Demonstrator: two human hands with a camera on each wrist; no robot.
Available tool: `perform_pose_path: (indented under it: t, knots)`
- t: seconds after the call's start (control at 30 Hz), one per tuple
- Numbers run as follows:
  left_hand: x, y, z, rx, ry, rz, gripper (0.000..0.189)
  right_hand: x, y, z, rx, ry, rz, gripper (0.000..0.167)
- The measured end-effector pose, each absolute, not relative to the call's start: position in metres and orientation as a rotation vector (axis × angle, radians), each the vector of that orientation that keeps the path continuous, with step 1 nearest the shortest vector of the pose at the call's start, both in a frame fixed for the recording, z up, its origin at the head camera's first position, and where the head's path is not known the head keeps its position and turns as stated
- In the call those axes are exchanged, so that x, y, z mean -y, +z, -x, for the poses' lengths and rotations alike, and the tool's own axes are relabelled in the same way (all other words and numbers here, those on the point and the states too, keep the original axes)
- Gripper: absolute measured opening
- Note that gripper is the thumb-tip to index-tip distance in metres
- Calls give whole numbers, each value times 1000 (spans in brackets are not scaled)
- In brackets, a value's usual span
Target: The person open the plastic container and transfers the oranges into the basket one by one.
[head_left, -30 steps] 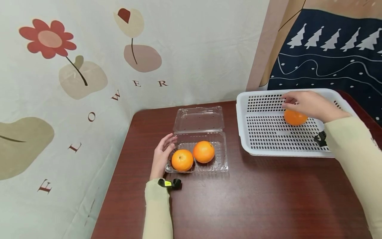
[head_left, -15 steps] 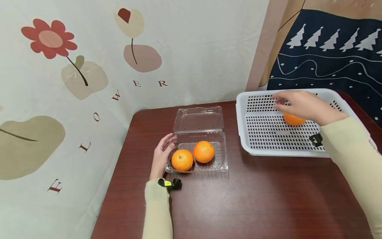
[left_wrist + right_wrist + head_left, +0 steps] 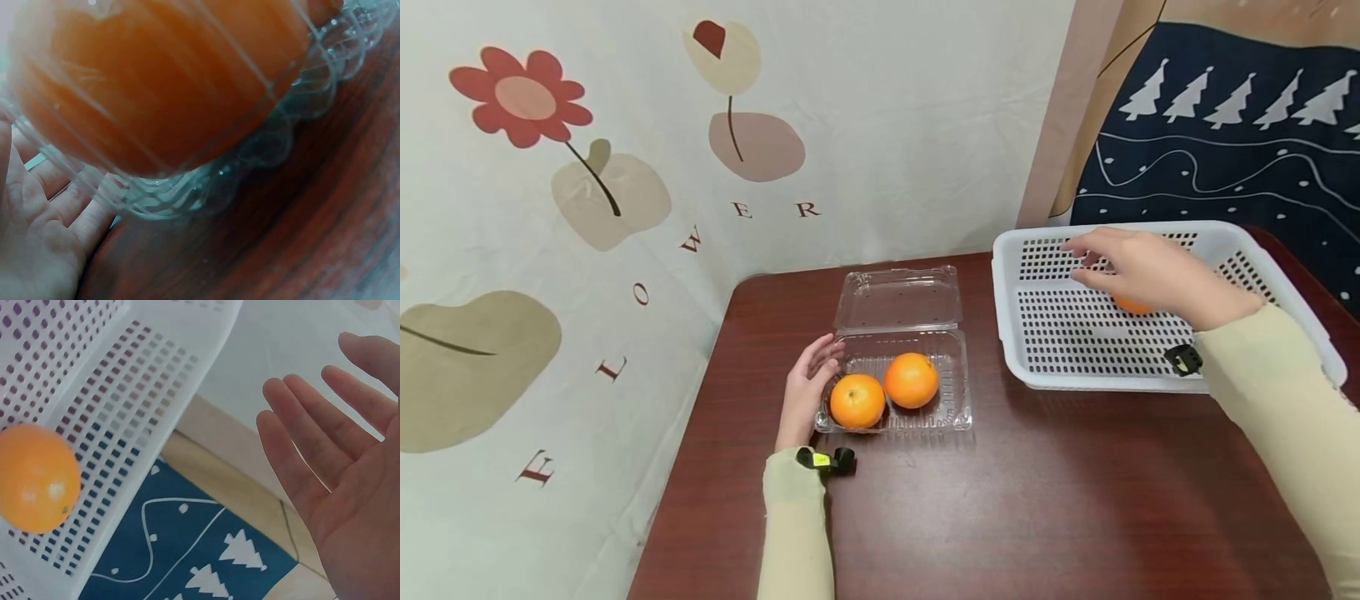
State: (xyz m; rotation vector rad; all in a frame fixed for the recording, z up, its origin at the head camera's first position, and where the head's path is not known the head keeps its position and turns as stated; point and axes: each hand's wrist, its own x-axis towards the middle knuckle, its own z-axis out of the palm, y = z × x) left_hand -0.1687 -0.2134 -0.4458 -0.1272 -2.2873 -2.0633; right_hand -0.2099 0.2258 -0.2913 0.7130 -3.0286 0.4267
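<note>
Two oranges, a left one (image 3: 857,402) and a right one (image 3: 912,381), sit in a clear plastic clamshell box (image 3: 953,400) whose lid (image 3: 898,300) lies folded back. My left hand (image 3: 808,387) rests at the box's left side with relaxed fingers; in the left wrist view its fingers touch the clear wall beside an orange (image 3: 162,81). Over the white perforated basket (image 3: 1013,333) my right hand (image 3: 1142,271) hovers with loose fingers and nothing in them. Below it, partly hidden in the head view, a third orange (image 3: 39,478) lies in the basket.
The dark reddish-brown table (image 3: 985,500) carries the box and the basket side by side. A pale curtain (image 3: 880,125) with flower prints hangs behind, and a navy cloth (image 3: 1225,158) with white trees hangs behind the basket at right.
My right hand has shifted left over the basket, covering more of the orange there in the head view. The left hand, the box and its oranges stay put.
</note>
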Motion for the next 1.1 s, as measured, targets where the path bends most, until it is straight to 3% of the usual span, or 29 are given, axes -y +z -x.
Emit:
perform_pose_path:
  t: [1.1]
  knots:
    - [212,-447,169,2287,-2062,124,43,-191,-312,184,2764,531,-859,34]
